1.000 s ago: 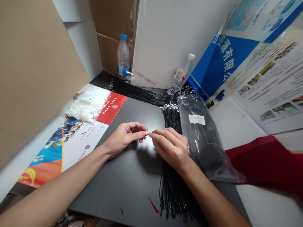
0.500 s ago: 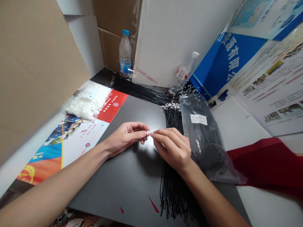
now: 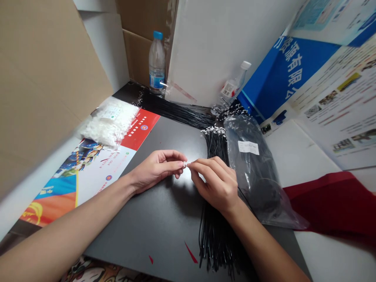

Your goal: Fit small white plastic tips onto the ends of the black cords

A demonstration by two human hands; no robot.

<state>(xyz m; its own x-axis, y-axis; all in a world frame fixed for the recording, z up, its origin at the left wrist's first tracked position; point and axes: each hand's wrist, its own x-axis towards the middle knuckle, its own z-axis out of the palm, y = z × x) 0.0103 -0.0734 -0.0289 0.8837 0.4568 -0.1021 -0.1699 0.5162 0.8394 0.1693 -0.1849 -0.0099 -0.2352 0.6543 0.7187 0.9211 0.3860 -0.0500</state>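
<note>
Over the middle of the dark grey table [image 3: 141, 231], my left hand [image 3: 160, 168] pinches a small white plastic connector [image 3: 185, 164] between thumb and forefinger. Facing it, my right hand [image 3: 216, 182] is closed in a pinch at the connector's right side, on what looks like the end of a black wire; the fingers hide most of it. Under my right wrist lies a long bundle of black wires [image 3: 216, 147] with white tips at its far end. The fingertips of both hands nearly meet.
At left, a bag of white plastic pieces [image 3: 110, 121] lies on a printed sheet [image 3: 117, 164]. More black wires [image 3: 173, 111] run along the back, near two bottles [image 3: 156, 66] [image 3: 235, 86]. A clear labelled bag [image 3: 255, 176] lies right, beside red cloth [image 3: 329, 203].
The hands keep the same pinch, with the fingertips barely shifted at the connector. The whole view has moved slightly.
</note>
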